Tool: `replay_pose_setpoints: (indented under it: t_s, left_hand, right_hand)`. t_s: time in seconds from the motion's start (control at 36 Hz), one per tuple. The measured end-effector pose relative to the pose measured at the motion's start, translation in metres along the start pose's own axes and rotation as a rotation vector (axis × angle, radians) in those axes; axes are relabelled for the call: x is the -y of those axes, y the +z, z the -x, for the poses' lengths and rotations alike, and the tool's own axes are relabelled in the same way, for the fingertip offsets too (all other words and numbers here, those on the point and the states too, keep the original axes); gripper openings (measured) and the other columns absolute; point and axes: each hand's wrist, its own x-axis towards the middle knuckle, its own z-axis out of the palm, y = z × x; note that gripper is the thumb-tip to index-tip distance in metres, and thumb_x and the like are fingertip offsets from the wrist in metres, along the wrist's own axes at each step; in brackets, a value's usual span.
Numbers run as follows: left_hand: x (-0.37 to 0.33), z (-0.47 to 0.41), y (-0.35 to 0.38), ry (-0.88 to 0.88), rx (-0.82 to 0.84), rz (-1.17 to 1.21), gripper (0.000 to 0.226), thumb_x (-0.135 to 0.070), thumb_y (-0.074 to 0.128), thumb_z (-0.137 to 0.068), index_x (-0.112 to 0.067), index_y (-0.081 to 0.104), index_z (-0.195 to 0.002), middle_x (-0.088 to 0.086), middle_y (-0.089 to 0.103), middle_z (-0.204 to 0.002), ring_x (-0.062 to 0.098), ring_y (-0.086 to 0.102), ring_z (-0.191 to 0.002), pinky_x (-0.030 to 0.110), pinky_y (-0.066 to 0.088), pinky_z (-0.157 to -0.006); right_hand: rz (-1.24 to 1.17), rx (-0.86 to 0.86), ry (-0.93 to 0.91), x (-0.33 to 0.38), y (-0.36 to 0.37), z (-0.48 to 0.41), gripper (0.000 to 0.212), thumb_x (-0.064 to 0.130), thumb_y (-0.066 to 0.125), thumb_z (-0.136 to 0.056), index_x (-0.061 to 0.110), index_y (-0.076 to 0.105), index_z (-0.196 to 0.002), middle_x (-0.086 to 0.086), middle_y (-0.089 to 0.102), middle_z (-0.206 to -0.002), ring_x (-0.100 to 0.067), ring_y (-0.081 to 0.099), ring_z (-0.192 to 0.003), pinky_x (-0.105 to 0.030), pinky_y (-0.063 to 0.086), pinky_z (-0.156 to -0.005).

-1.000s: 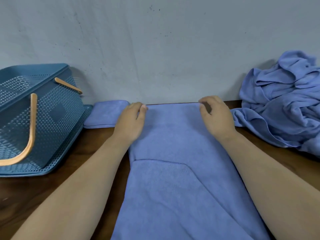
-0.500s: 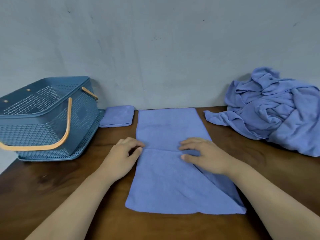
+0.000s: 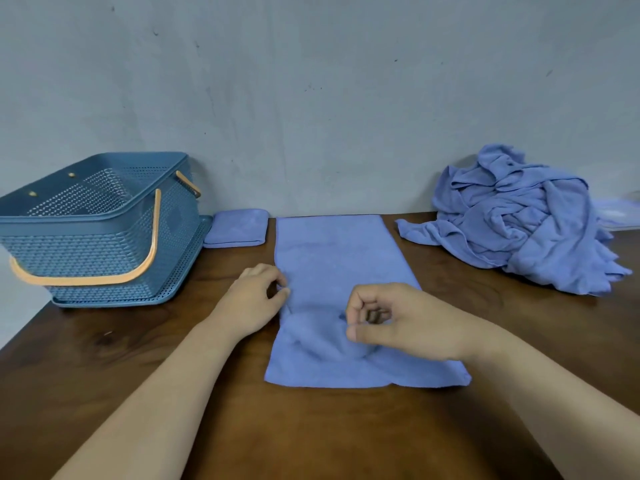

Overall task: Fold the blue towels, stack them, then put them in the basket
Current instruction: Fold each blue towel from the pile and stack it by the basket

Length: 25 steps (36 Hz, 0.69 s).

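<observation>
A blue towel, folded into a long strip, lies on the wooden table and reaches back to the wall. My left hand pinches its left edge about halfway along. My right hand has curled fingers and pinches the cloth near the strip's middle, where the fabric puckers. A small folded blue towel lies at the back, between the strip and the basket. The blue plastic basket with orange handles stands at the left. It looks empty.
A heap of unfolded blue towels sits at the back right against the grey wall. The table's left edge runs diagonally below the basket. Something pale lies behind the heap at the far right edge.
Both hands came back from the towel's far edge to its middle. Half a second ago they lay flat on the cloth; now their fingers pinch it and the fabric bunches.
</observation>
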Motion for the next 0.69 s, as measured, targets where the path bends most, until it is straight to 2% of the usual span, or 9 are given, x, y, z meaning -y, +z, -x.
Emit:
replay_pose_setpoints:
  t_s: [0.06, 0.14, 0.19, 0.25, 0.36, 0.47, 0.58, 0.64, 0.69]
  left_hand:
    - [0.001, 0.001, -0.002, 0.039, -0.025, 0.000, 0.016, -0.029, 0.068, -0.099, -0.037, 0.063, -0.111, -0.027, 0.054, -0.121, 0.009, 0.048, -0.122, 0.037, 0.043, -0.110]
    - [-0.007, 0.012, -0.007, 0.121, -0.032, 0.049, 0.038, -0.010, 0.069, -0.095, -0.041, 0.064, -0.116, -0.037, 0.051, -0.127, 0.004, 0.049, -0.128, 0.027, 0.038, -0.115]
    - [-0.016, 0.028, -0.009, 0.139, 0.031, 0.122, 0.043, -0.001, 0.064, -0.095, -0.037, 0.068, -0.117, -0.032, 0.060, -0.127, 0.003, 0.057, -0.124, 0.026, 0.043, -0.111]
    - [-0.025, 0.048, -0.012, 0.129, 0.131, 0.204, 0.042, 0.002, 0.060, -0.097, -0.034, 0.073, -0.114, -0.025, 0.068, -0.121, 0.006, 0.063, -0.118, 0.028, 0.047, -0.106]
    - [-0.039, 0.080, -0.020, 0.207, 0.240, 0.216, 0.038, -0.004, 0.054, -0.104, -0.035, 0.075, -0.107, -0.017, 0.071, -0.115, 0.013, 0.061, -0.118, 0.031, 0.046, -0.104]
    - [-0.042, 0.096, -0.028, 0.148, 0.281, 0.316, 0.031, -0.020, 0.046, -0.108, -0.026, 0.075, -0.104, -0.004, 0.071, -0.102, 0.021, 0.060, -0.104, 0.045, 0.047, -0.100]
    - [-0.058, 0.093, -0.029, 0.063, 0.196, 0.578, 0.032, -0.030, 0.043, -0.110, -0.022, 0.073, -0.115, -0.003, 0.074, -0.107, 0.018, 0.066, -0.106, 0.039, 0.046, -0.101]
    - [-0.067, 0.086, -0.024, -0.001, 0.146, 0.550, 0.024, -0.038, 0.046, -0.113, -0.033, 0.067, -0.122, -0.007, 0.076, -0.109, 0.012, 0.068, -0.104, 0.035, 0.049, -0.101]
    - [-0.072, 0.079, -0.018, -0.014, 0.129, 0.457, 0.016, -0.041, 0.055, -0.109, -0.040, 0.061, -0.124, -0.014, 0.075, -0.109, 0.009, 0.068, -0.101, 0.033, 0.050, -0.094]
  right_hand:
    - [0.063, 0.076, 0.013, 0.005, 0.003, 0.009, 0.005, 0.032, 0.072, -0.101, 0.028, 0.072, -0.103, 0.004, 0.075, -0.102, -0.016, 0.070, -0.097, -0.043, 0.056, -0.096]
    - [0.033, 0.091, 0.042, 0.003, 0.000, 0.018, 0.013, 0.025, 0.060, -0.108, 0.025, 0.072, -0.115, 0.008, 0.077, -0.111, -0.009, 0.070, -0.112, -0.032, 0.049, -0.108]
    - [0.039, 0.017, 0.062, -0.010, -0.005, 0.020, 0.020, 0.015, 0.055, -0.109, 0.024, 0.071, -0.117, 0.010, 0.076, -0.116, -0.007, 0.068, -0.116, -0.028, 0.048, -0.109]
    - [0.203, -0.017, 0.080, -0.027, -0.009, 0.020, 0.032, 0.009, 0.054, -0.106, 0.032, 0.070, -0.122, 0.020, 0.071, -0.124, 0.002, 0.062, -0.122, -0.021, 0.046, -0.106]
    - [0.383, 0.113, 0.132, -0.045, -0.008, 0.021, 0.041, 0.020, 0.057, -0.107, 0.041, 0.059, -0.141, 0.035, 0.055, -0.141, 0.020, 0.043, -0.130, 0.001, 0.029, -0.102]
    - [0.336, 0.069, 0.133, -0.050, -0.005, 0.015, 0.039, 0.034, 0.062, -0.105, 0.044, 0.057, -0.142, 0.032, 0.055, -0.139, 0.015, 0.047, -0.129, -0.010, 0.036, -0.107]
    - [0.454, 0.083, 0.084, -0.048, -0.005, -0.001, 0.056, 0.029, 0.059, -0.106, 0.040, 0.042, -0.158, 0.031, 0.038, -0.156, 0.011, 0.032, -0.141, -0.007, 0.021, -0.112]
    - [0.468, 0.133, 0.103, -0.048, -0.004, -0.008, 0.059, 0.028, 0.061, -0.104, 0.041, 0.041, -0.158, 0.027, 0.047, -0.152, 0.007, 0.041, -0.135, -0.012, 0.029, -0.112]
    - [0.450, 0.126, 0.108, -0.050, -0.004, -0.012, 0.048, 0.031, 0.066, -0.101, 0.042, 0.056, -0.146, 0.022, 0.063, -0.132, 0.003, 0.058, -0.117, -0.022, 0.046, -0.105]
